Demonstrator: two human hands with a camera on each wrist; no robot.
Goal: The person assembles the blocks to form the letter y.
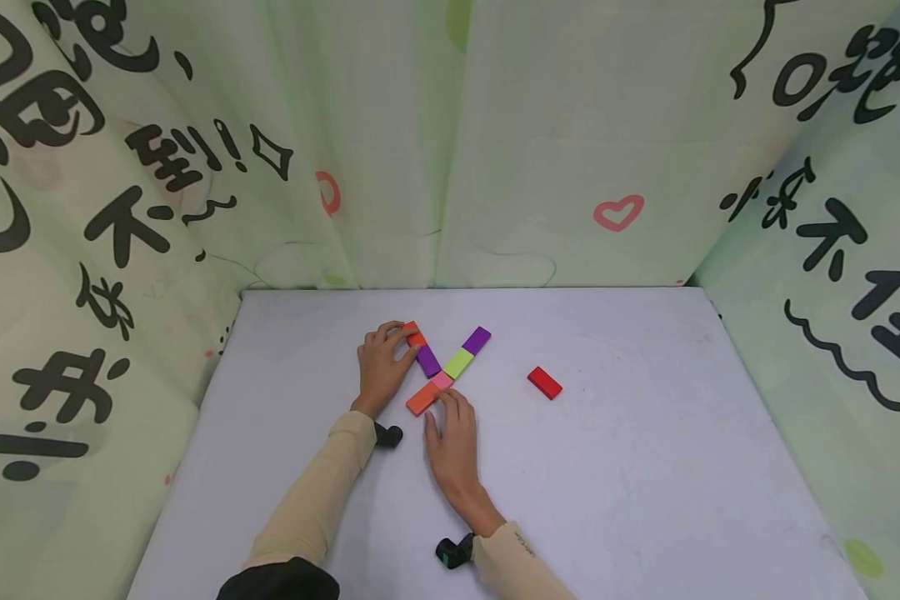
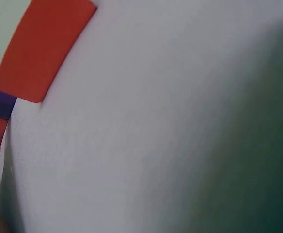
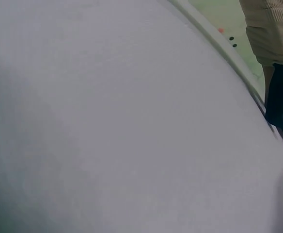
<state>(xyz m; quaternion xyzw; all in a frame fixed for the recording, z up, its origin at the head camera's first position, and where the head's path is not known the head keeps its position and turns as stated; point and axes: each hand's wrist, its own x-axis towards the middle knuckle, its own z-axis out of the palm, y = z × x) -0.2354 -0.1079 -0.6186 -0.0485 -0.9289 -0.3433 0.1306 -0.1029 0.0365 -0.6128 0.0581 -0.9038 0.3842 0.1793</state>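
In the head view, several small coloured blocks lie in an X shape on the table. My left hand is at its upper left arm, thumb and forefinger about the orange-red block. Next to that lies a purple block. My right hand touches the pink block near the middle with its fingertips, its thumb beside the orange block. A lime green block and another purple block form the upper right arm. In the left wrist view, the orange block looms large.
A single red block lies apart, right of the X. The white table reaches back to a pale green curtain printed with black characters. Each wrist carries a small black camera, the left one near the orange block.
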